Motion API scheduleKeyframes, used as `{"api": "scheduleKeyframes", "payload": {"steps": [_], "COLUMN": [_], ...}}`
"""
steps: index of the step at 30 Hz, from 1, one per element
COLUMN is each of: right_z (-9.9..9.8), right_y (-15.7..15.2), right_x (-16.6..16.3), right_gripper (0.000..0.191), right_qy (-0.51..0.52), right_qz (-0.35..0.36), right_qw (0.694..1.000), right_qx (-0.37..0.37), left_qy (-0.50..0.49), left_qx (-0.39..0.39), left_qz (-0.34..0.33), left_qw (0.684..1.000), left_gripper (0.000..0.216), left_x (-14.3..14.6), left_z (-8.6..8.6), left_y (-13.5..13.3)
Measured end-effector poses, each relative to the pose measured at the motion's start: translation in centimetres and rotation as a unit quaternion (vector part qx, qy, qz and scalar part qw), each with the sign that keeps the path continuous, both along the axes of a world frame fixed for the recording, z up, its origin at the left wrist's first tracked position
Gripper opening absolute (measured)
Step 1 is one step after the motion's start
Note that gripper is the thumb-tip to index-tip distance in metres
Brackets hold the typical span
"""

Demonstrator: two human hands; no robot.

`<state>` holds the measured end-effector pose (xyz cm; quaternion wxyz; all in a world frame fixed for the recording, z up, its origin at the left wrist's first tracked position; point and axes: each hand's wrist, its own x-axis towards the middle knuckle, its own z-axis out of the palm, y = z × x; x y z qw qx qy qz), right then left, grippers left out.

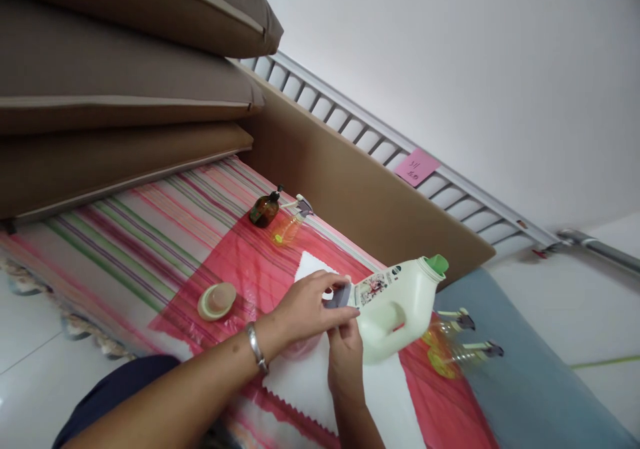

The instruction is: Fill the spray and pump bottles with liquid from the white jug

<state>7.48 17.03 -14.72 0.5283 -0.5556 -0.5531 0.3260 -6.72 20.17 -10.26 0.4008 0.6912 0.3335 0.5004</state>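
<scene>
My left hand (315, 302), with a silver bangle at its wrist, is closed on a grey spray head (341, 296) with a small white part. Just below, the curled fingers of my right hand (346, 362) meet the left fingertips; what they grip is hidden. A clear rounded shape (301, 348), perhaps a bottle base, shows partly behind my left wrist. Right beside my hands stands a large pale-green jug (400, 322) with a handle, a printed label and a green cap (437, 263). A white cloth (305, 382) with zigzag edges lies beneath.
A pale green round cap (217, 301) lies on the red plastic sheet (260, 282). Farther back are a brown pump bottle (265, 208) and a yellow spray bottle (289, 228). Two spray bottles (445, 359) lie right. Stacked cushions (125, 76) and a brown board (350, 182) border the surface.
</scene>
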Motion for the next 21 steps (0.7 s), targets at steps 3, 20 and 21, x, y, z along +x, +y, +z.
{"api": "scheduleKeyframes", "payload": {"steps": [3, 20, 21], "right_z": [0.0, 0.3, 0.4], "right_y": [0.2, -0.1, -0.2], "right_x": [-0.1, -0.2, -0.1], "right_gripper": [0.028, 0.031, 0.033], "right_qy": [0.013, 0.048, 0.052], "right_qz": [0.012, 0.007, 0.016], "right_qw": [1.0, 0.999, 0.998], "right_qx": [0.006, -0.015, -0.019], "left_qy": [0.13, 0.244, 0.247], "left_qx": [-0.017, -0.016, -0.016], "left_qz": [-0.014, -0.061, -0.061], "left_qw": [0.991, 0.968, 0.967], "left_gripper": [0.045, 0.043, 0.043], "left_x": [-0.4, -0.2, -0.2], "left_z": [2.2, 4.1, 4.1], "left_y": [1.0, 2.0, 2.1]}}
